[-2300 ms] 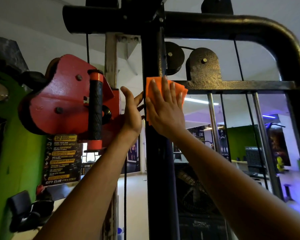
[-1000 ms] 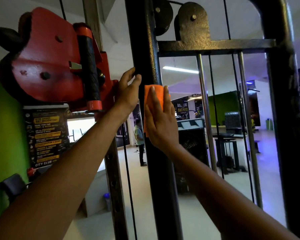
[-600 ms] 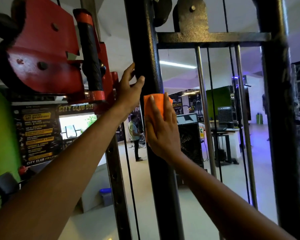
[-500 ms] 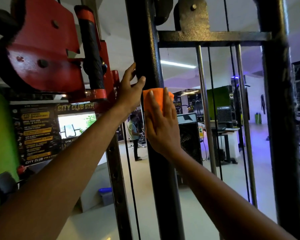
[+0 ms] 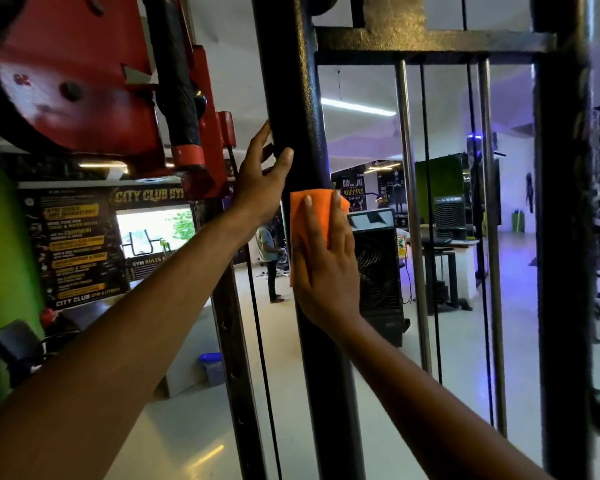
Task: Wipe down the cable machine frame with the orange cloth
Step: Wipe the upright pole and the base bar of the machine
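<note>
Gym floor, posters and a green wall fill the background behind the black textured steel upright [image 5: 293, 81] of the cable machine, at frame centre. Against it, just below mid-height, the folded orange cloth [image 5: 314, 211] sits under the right hand [image 5: 326, 265], fingers straight and pressing flat. Above and left, the left hand [image 5: 262, 178] braces the post, thumb and fingers loosely around it. Upper left hangs a red steel pulley carriage [image 5: 73, 84]. Wiping well likely means firm, even pressure in long strokes, wrapping the cloth round the post's sides.
</note>
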Available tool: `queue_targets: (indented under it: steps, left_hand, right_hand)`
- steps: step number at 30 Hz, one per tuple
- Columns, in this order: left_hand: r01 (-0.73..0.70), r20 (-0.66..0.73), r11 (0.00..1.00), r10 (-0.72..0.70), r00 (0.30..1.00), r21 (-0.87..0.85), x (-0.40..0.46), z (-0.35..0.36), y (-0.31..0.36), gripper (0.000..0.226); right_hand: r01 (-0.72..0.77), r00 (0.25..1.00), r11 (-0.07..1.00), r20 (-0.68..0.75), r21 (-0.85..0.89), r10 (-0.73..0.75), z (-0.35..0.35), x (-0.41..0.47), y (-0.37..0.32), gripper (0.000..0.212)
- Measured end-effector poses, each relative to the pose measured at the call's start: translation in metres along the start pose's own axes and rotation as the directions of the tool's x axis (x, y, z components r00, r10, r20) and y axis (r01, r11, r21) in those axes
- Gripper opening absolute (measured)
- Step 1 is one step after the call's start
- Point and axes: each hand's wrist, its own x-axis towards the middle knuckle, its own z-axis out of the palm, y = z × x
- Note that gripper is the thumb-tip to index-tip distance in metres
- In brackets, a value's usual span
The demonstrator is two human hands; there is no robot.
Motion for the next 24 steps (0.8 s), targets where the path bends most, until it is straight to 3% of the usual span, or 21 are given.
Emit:
queue_targets:
  steps: [4,12,18,24]
  left_hand:
    - [0.006,-0.010,1.000,-0.006,1.000,0.005,-0.004,0.000,-0.001,0.061]
    - [0.008,-0.053,0.999,-0.005,0.999,0.048,-0.023,0.008,-0.005,0.064]
    - [0.029,-0.051,0.999,-0.028,0.998,0.022,-0.039,0.012,-0.016,0.064]
    - [0.037,-0.052,0.998,-0.035,0.998,0.052,-0.047,0.014,-0.016,0.063]
  right_hand:
    - [0.059,0.998,0.998,0.025,-0.011,-0.059,0.003,-0.056,0.022,0.075]
    - [0.023,0.999,0.998,0.030,0.057,-0.024,-0.005,-0.017,0.010,0.072]
    - [0.017,0.997,0.996,0.080,0.084,-0.023,0.000,-0.085,0.035,0.068]
    - [-0.010,0.999,0.991,0.053,0.132,0.003,-0.004,-0.035,0.018,0.068]
